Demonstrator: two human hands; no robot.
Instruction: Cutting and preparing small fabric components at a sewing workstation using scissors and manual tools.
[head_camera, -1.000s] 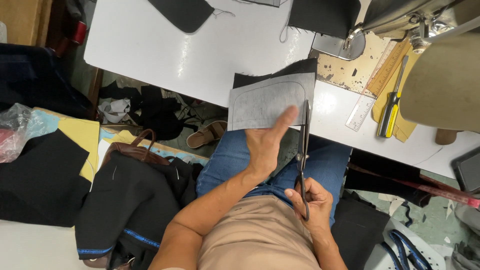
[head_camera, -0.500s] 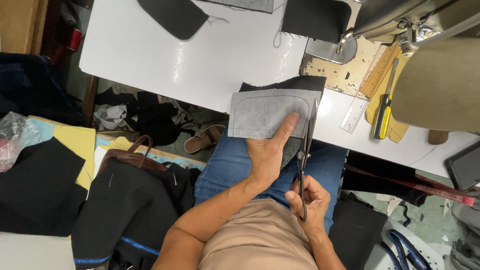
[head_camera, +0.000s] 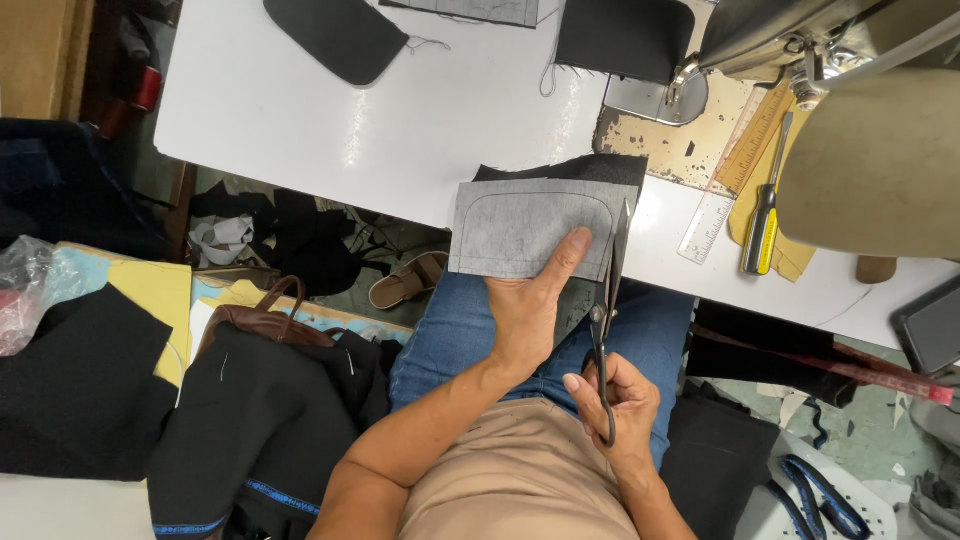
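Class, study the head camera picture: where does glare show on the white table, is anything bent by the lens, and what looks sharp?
Head view: soft glare streaks sit on the white table; the table edge bows slightly, a wide-lens effect; the grey fabric piece, left hand, right hand and scissors look sharp; light is even, shadows faint.

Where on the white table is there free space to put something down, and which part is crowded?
The white table is bare between the black rounded piece and the grey piece held by the left hand. The right end is crowded: ruler, screwdriver, sewing machine. The scissors in the right hand cut alongside.
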